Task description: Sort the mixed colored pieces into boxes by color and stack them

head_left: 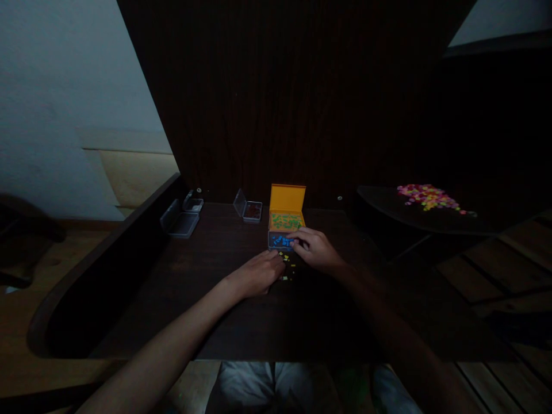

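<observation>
My left grip (262, 272) rests low on the tabletop (233, 333), just beside the scattered yellow bits (285, 278), which lie loose in front of the blue box (271, 240). With bits this small, I'd do best to work with light fingertips, one or two at a time, and to slide rather than press, since a hard push would likely flick them away. The left wrist should sit low and steady so that it sweeps nothing aside.

The fingers of that left grip are curled and bunched close together; whether they pinch a bit I cannot tell, as the back of the hand hides the tips. My right grip (317, 247) is part open, its fingertips at the right end of the blue box, by the blue bits (283, 241). I cannot tell if they hold one. A gentle touch there matters too, as a knock could tip the box.

Just behind stands the yellow box (287, 198), lid up, with green bits (284, 219) in it.
</observation>
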`<move>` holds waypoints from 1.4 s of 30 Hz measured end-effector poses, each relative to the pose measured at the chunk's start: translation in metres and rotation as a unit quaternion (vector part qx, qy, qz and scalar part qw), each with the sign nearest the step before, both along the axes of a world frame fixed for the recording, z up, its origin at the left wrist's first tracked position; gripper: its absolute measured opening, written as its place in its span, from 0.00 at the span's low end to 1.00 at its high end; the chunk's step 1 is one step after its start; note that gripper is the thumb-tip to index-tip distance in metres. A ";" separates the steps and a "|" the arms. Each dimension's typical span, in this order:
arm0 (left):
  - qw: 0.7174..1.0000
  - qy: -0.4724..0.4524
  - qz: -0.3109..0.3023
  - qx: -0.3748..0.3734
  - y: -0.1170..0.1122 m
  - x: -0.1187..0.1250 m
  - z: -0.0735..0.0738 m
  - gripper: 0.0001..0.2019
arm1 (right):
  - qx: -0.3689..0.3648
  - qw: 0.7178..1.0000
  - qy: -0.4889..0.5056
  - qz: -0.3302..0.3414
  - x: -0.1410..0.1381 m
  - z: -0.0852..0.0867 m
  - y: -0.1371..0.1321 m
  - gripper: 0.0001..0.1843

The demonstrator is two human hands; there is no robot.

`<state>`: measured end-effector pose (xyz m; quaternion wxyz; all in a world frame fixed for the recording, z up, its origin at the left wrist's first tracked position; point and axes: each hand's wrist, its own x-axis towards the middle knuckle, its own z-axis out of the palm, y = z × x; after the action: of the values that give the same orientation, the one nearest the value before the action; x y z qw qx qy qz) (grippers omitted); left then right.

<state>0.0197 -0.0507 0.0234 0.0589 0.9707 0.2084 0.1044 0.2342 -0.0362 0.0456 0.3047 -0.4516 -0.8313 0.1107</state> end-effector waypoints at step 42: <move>0.972 -0.158 0.064 -0.161 0.018 -0.063 0.003 0.13 | -0.070 0.978 -0.187 0.062 -0.043 -0.030 -0.050 0.03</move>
<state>-0.0429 -0.0330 0.0260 0.2400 0.9042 0.2723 0.2253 0.1917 -0.0865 0.0152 0.1037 -0.4319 -0.8902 0.1009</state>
